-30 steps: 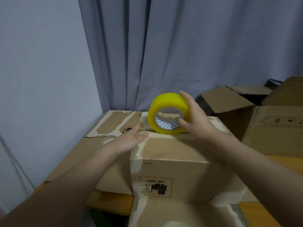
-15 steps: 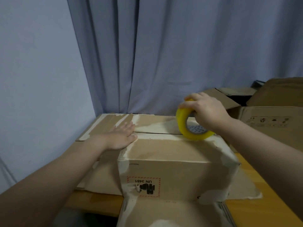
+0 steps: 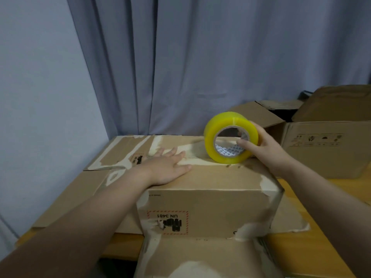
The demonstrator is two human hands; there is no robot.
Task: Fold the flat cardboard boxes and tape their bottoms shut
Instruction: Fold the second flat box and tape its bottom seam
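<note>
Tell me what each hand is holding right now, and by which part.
The right hand grips the yellow tape roll: thumb inside the core, fingers around the outer rim. The left hand holds nothing; it presses flat on the cardboard box top.

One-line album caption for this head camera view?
Left hand flattens box flaps while right hand holds yellow tape roll on the seam.

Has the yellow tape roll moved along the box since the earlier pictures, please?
Yes. The yellow tape roll, held by the right hand, has travelled right along the box's top seam, away from the left hand.
</note>
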